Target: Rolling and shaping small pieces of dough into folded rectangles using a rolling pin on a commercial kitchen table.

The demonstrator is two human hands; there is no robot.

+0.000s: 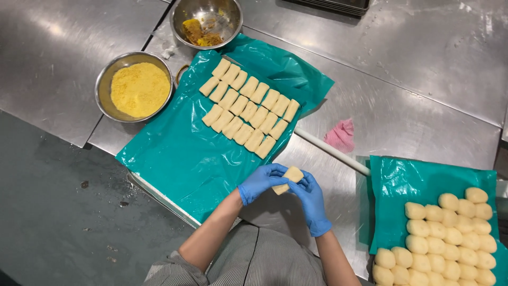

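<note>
Holding one dough piece (288, 179) btwn our left hand (260, 182) & right hand (310, 200), both gripping it, above the steel worktop (413, 100). Shaped pieces (248, 108) lie on green sheet (180, 159) ahead; crumb bowl (135, 87) at left, round dough balls (444, 238) at right, white rod (330, 151) between.

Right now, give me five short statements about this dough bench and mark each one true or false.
1. Both gloved hands hold one dough piece. True: the left hand and right hand pinch it between them.
2. The shaped pieces on the left teal sheet lie in three rows. True.
3. The bowl of yellow crumbs stands on the teal sheet. False: it stands on the steel table beside it.
4. The pink cloth lies in the upper bowl. False: it lies on the table.
5. The gloves are green. False: blue.
</note>
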